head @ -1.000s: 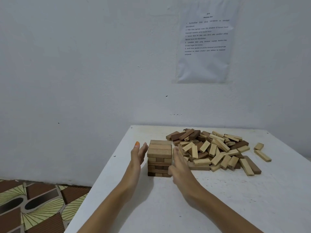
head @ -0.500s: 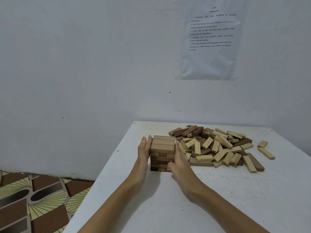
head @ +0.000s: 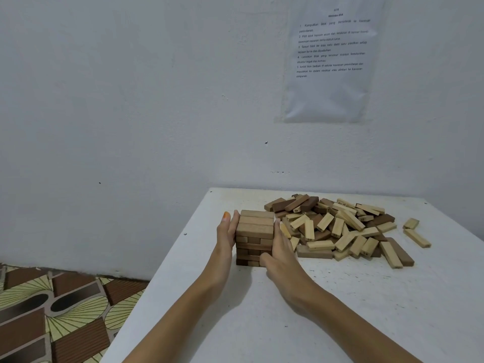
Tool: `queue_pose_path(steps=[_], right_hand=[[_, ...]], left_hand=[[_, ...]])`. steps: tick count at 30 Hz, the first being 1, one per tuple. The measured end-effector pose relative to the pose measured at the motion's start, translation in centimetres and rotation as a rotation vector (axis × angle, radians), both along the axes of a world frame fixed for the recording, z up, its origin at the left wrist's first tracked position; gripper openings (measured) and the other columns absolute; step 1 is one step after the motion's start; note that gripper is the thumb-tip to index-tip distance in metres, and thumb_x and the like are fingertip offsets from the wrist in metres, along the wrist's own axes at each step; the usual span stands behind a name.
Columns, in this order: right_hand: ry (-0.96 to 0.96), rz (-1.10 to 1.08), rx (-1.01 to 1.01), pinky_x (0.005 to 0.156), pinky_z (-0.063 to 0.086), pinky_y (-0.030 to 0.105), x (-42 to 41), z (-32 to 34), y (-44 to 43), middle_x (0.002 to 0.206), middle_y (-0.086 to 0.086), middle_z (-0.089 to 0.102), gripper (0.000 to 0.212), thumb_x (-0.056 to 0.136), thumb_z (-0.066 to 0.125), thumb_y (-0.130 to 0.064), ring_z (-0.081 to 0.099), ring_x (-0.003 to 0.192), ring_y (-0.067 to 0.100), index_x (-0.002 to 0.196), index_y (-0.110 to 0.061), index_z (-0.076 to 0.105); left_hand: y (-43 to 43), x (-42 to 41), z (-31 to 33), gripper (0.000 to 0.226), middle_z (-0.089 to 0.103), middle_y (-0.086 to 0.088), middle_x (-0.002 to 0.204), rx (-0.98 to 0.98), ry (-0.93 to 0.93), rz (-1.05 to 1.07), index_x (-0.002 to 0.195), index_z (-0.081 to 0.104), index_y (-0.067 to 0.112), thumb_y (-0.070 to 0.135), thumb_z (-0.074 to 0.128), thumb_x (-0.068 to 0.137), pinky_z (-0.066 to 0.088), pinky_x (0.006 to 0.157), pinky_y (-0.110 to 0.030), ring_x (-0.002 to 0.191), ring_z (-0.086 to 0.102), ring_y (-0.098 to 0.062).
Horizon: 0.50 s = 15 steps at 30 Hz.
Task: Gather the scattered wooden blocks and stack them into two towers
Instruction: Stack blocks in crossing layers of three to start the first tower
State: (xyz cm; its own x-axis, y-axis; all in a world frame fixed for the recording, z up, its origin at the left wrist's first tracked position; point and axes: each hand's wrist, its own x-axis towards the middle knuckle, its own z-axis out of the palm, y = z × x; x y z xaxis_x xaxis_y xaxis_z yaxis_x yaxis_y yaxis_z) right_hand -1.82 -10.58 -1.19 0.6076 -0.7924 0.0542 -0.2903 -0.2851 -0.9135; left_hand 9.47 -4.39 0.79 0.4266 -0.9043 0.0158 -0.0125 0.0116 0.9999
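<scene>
Wooden blocks stand in just one tower so far, near the bench's left edge, between your hands. You hold nothing. Your left hand lies flat against the tower's left side with fingers straight, and your right hand presses flat on the right side, its thumb near the front of the base. I judge you are squaring the layers up.

Progress, as I read it: early. The first tower is begun but low, and the second tower is not started at all, for no other stack shows anywhere on the bench. Most of the blocks lie in a loose pile just right of the tower, close behind your right hand.

Counts:
- Towers: one.
- Layers in it: about six, as far as the front face shows — the lowest ones are dark and hard to separate.
- Blocks in the top layer: three, side by side.
- Pile: several dozen blocks, pale and dark brown mixed and overlapping, too many to count exactly.
- Strays: two pale blocks apart from the pile on its right, a short-looking block and a longer block nearer you.

What is left is nearly everything — the pile and both strays must go into the stacks, and a second base has to be laid.
</scene>
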Motion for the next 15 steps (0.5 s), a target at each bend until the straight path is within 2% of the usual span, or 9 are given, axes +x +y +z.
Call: queue_pose_path(steps=[4, 11, 15], right_hand=[[-0.013, -0.005, 0.012, 0.114, 0.030, 0.051, -0.04, -0.07, -0.09, 0.156, -0.019, 0.001, 0.092, 0.073, 0.035, -0.033, 0.013, 0.142, 0.015, 0.149, -0.041, -0.017], [-0.020, -0.014, 0.026, 0.116, 0.027, 0.049, -0.41, 0.24, 0.04, 0.157, -0.023, -0.006, 0.097, 0.070, 0.038, -0.028, 0.005, 0.144, 0.008, 0.153, -0.035, -0.012], [0.034, -0.040, -0.097, 0.122, 0.001, 0.035, -0.65, -0.24, 0.03, 0.159, -0.015, -0.016, 0.083, 0.090, 0.040, -0.011, -0.014, 0.145, 0.002, 0.153, -0.022, -0.012]], left_hand=[[0.03, -0.08, 0.18, 0.060, 0.023, 0.020, 0.154, 0.000, -0.001, 0.008, 0.147, 0.024, 0.040, 0.060, 0.006, 0.094, 0.006, 0.106, -0.022, 0.141, 0.016, 0.003], [0.27, -0.21, 0.51, 0.060, 0.023, 0.020, 0.154, 0.017, -0.002, 0.027, 0.149, 0.020, 0.037, 0.058, 0.005, 0.095, 0.006, 0.100, -0.020, 0.141, 0.015, 0.004], [0.35, -0.40, 0.50, 0.061, 0.022, 0.018, 0.155, 0.033, 0.013, 0.030, 0.150, 0.019, 0.034, 0.058, 0.006, 0.095, 0.006, 0.099, -0.017, 0.141, 0.015, 0.004]])
